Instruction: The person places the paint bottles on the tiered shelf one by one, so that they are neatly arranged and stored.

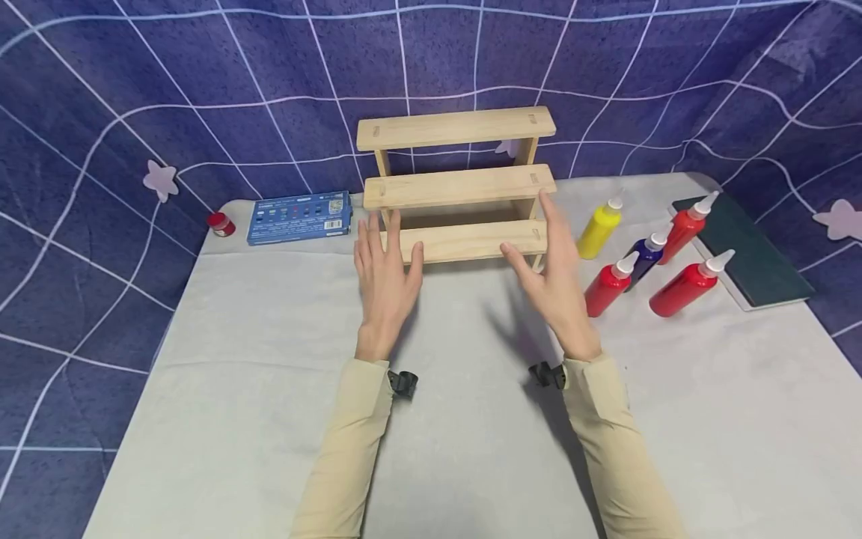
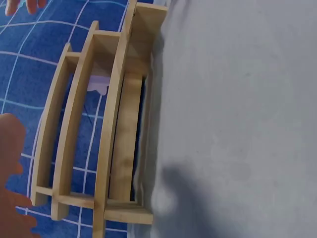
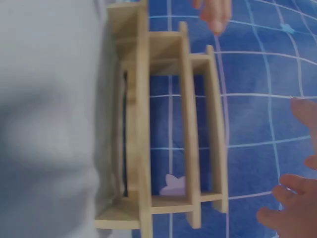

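Note:
A three-tier wooden step shelf (image 1: 460, 186) stands at the back of the table, its lowest board nearest me. My left hand (image 1: 387, 288) is at the left end of that board, fingers extended and thumb apart, overlapping it in the head view. At the other end is my right hand (image 1: 557, 288), thumb and fingers spread wide, holding nothing. Both wrist views show the shelf (image 2: 114, 119) with a gap between the hands and its boards, the left hand (image 2: 12, 183) at one edge and the right hand (image 3: 299, 203) at the other.
Right of the shelf stand a yellow bottle (image 1: 599, 228), a dark blue bottle (image 1: 644, 260) and red bottles (image 1: 683, 290), all with pointed white caps. Behind them lies a dark green book (image 1: 754, 258). At back left are a blue box (image 1: 299, 218) and a small red-lidded jar (image 1: 220, 224).

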The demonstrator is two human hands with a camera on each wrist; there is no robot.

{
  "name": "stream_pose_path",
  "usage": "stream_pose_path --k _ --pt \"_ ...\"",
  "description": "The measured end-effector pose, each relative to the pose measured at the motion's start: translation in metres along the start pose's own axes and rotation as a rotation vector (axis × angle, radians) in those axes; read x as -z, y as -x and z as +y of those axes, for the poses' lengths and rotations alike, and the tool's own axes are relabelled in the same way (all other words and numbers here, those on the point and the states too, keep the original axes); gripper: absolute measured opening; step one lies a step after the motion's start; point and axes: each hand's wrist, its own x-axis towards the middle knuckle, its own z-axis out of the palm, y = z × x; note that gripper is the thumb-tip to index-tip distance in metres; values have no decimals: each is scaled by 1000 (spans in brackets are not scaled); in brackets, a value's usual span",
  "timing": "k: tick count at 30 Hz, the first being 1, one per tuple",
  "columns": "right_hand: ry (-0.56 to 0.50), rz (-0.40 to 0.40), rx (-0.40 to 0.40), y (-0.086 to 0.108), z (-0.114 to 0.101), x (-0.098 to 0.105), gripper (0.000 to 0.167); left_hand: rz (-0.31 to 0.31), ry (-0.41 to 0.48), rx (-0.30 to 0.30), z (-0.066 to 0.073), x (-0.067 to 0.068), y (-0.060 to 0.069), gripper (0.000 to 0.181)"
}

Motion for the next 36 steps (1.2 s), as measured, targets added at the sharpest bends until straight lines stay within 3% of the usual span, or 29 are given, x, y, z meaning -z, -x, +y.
stream_pose_path --k 4,10,17,24,30,33,36 --pt "0 90 -12 -2 -3 15 77 29 42 27 -5 0 0 59" --pt "-25 204 -93 -4 -5 37 77 53 93 92 -15 -1 2 59" --pt "-103 232 -250 -7 -4 67 76 75 202 175 -28 -3 3 59" --pt "-134 166 -368 -8 10 89 80 135 349 301 -43 -4 2 56" --pt "-118 66 -422 -8 15 98 82 142 537 462 -48 -4 0 49" --pt "-126 11 -441 -8 17 102 83 143 558 517 -49 -4 -1 45" --pt "-129 -42 -453 -7 20 107 83 152 539 530 -49 -6 -2 40"
